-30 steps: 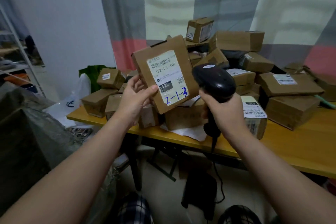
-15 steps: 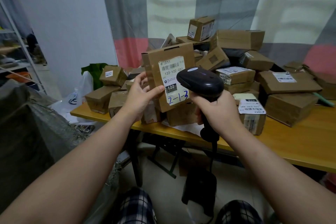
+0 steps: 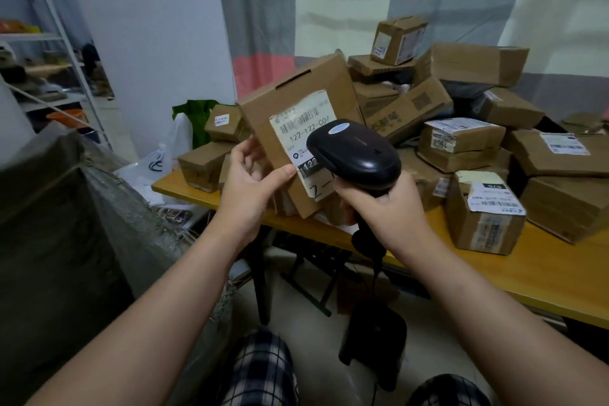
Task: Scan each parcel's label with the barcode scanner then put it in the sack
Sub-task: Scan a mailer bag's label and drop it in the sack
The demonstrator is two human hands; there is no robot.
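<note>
My left hand (image 3: 251, 182) grips a flat brown cardboard parcel (image 3: 290, 115) by its lower left edge, thumb on the front, holding it upright and slightly tilted. Its white label (image 3: 296, 128) faces me, reading 122-122-C0. My right hand (image 3: 385, 208) grips the handle of a black barcode scanner (image 3: 354, 155), whose head sits right in front of the label and hides its lower right part. The scanner's cable hangs down toward the floor. The grey woven sack (image 3: 108, 201) stands open at my left.
A heap of brown parcels (image 3: 468, 142) covers the yellow wooden table (image 3: 543, 277) ahead. A labelled box (image 3: 486, 212) stands near the table's front edge. A white shelf rack (image 3: 49, 53) is at far left, a plastic bag (image 3: 164, 155) by the table's left end.
The scanner head has moved left and closer, over the label's lower right. The parcel has shifted slightly left and nearer to me. My view has turned a little leftward.
</note>
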